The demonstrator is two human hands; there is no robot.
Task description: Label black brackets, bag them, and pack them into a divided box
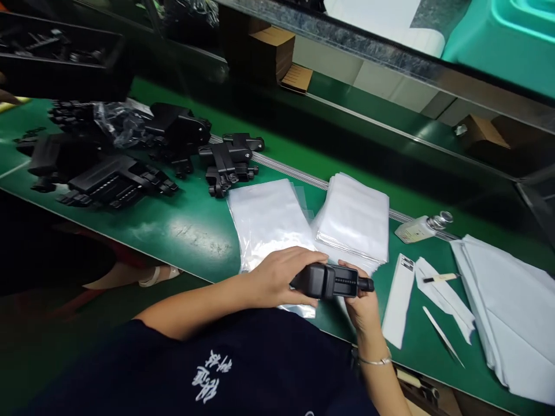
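Both my hands hold a black plastic bracket-like part [342, 280] with a long recessed slot and a small knob at its right end. My left hand [277, 277] is closed around its wider left end. My right hand [362, 306] grips it from beneath, near the knob end, and some of its fingers are hidden behind the part. Below and behind the part lie a stack of clear plastic bags [271, 216] and a second, thicker stack of bags [355, 216].
Several similar black parts [117, 179] are piled at the left, below a dark bin [65, 69] of small pieces. Rightward are a pump bottle [414, 230], a white strip [399, 300], a small brush [440, 278], tweezers [442, 335] and folded white sheets [511, 312]. A shelf edge [390, 63] crosses above.
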